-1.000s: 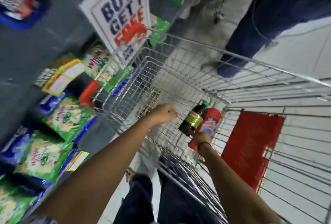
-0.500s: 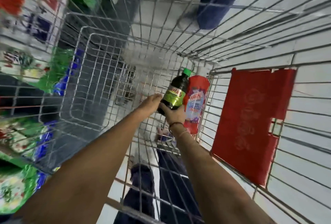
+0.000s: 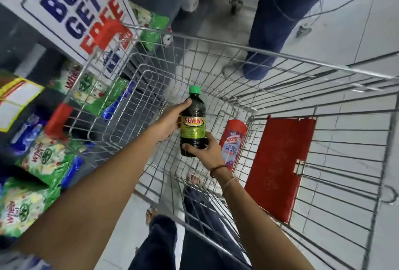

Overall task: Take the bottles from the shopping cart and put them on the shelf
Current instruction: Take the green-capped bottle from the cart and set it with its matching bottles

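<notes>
A dark bottle (image 3: 193, 118) with a green cap and a green-yellow label is held upright above the wire shopping cart (image 3: 280, 58). My left hand (image 3: 171, 121) grips its upper side and my right hand (image 3: 208, 151) cups its base. A red bottle (image 3: 232, 140) with a blue label leans in the cart's near right corner, just right of my right hand. The shelf (image 3: 23, 38) is on the left, stocked with green and blue packets.
A "buy get free" sign (image 3: 71, 8) hangs off the shelf over the cart's left corner. A red child-seat flap (image 3: 278, 161) lies in the cart's rear frame. Another person's legs (image 3: 272, 21) stand beyond the cart. My own legs (image 3: 159, 246) are below.
The dark bottle has risen out of the cart's corner, away from the red bottle. My left hand, first on the cart's wire, now holds the bottle together with my right hand.
</notes>
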`<state>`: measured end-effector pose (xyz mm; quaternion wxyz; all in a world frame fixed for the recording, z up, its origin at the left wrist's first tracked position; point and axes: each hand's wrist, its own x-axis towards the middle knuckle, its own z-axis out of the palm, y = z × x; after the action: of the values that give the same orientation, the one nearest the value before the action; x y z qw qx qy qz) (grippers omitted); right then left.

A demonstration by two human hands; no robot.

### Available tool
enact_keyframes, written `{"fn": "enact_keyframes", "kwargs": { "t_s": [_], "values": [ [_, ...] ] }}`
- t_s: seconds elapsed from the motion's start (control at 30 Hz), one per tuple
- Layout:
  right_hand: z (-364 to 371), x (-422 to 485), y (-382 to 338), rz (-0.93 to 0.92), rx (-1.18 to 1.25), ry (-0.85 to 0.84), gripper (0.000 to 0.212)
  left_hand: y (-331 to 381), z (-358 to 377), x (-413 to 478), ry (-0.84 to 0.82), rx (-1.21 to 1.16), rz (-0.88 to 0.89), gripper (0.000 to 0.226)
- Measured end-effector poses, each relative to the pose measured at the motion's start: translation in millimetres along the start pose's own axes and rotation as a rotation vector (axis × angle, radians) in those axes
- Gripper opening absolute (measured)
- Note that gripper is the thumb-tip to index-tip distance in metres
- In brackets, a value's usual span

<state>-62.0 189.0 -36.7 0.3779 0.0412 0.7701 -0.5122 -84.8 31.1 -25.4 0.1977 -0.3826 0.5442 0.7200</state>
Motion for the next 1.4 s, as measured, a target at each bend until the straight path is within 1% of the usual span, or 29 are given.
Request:
{"fn": "enact_keyframes", "kwargs": {
  "t_s": [0.07, 0.17, 0.23, 0.33, 0.5, 0.6, 0.67, 0.73, 0.83, 0.93, 1.03, 1.1, 1.2, 1.27, 1.4],
  "values": [
    [-0.2, -8.4, -10.6, -0.031, -0.026, 0.008, 0.059, 8.9, -0.5, -15.0, 0.008, -0.039, 0.04, 0.026],
    [-0.4, -21.8, -25.3, -0.075, -0.071, -0.003, 0.064, 18.5, -0.5, -38.2, 0.041, -0.086, 0.089, 0.042],
    [-1.1, -31.6, -37.0, -0.12, -0.097, -0.02, 0.062, 23.9, -3.9, -54.6, 0.048, -0.089, 0.126, 0.044],
    [2.9, -45.6, -55.2, -0.203, -0.152, -0.049, 0.056, 30.6, -17.0, -79.7, 0.06, -0.082, 0.194, 0.04],
    [30.1, -70.4, -88.1, -0.313, -0.22, -0.103, 0.057, 42.9, -48.5, -133.1, 0.155, -0.109, 0.335, 0.029],
    [55.8, -86.0, -108.8, -0.391, -0.245, -0.165, 0.049, 41.9, -76.9, -167.3, 0.227, -0.164, 0.465, 0.014],
    [79.6, -97.1, -120.8, -0.451, -0.286, -0.204, 0.042, 36.9, -98.2, -193.5, 0.257, -0.216, 0.538, 0.008],
    [105.4, -108.0, -131.1, -0.504, -0.294, -0.232, 0.046, 31.9, -119.9, -221.2, 0.305, -0.261, 0.601, 0.008],
    [150.3, -131.3, -144.8, -0.596, -0.31, -0.315, 0.06, 17.3, -159.6, -269.2, 0.432, -0.304, 0.68, 0.013],
    [199.6, -162.9, -157.6, -0.683, -0.35, -0.417, 0.058, -7.3, -199.2, -321.9, 0.56, -0.37, 0.759, 0.024],
    [244.4, -190.2, -165.5, -0.785, -0.365, -0.545, 0.057, -31.4, -228.4, -369.3, 0.644, -0.427, 0.835, 0.016],
    [277.6, -209.4, -167.5, -0.821, -0.395, -0.623, 0.059, -49.4, -249.1, -401.5, 0.73, -0.459, 0.882, 0.018],
    [325.3, -232.4, -175.0, -0.884, -0.456, -0.708, 0.064, -69.9, -280.0, -440.5, 0.844, -0.452, 0.93, 0.03],
    [354.0, -242.1, -184.1, -0.933, -0.505, -0.743, 0.062, -77.0, -299.5, -457.8, 0.895, -0.426, 0.953, 0.037],
    [400.2, -247.2, -207.7, -1.016, -0.569, -0.764, 0.067, -73.4, -331.0, -476.0, 0.962, -0.34, 1.01, 0.056]
  ]
}}
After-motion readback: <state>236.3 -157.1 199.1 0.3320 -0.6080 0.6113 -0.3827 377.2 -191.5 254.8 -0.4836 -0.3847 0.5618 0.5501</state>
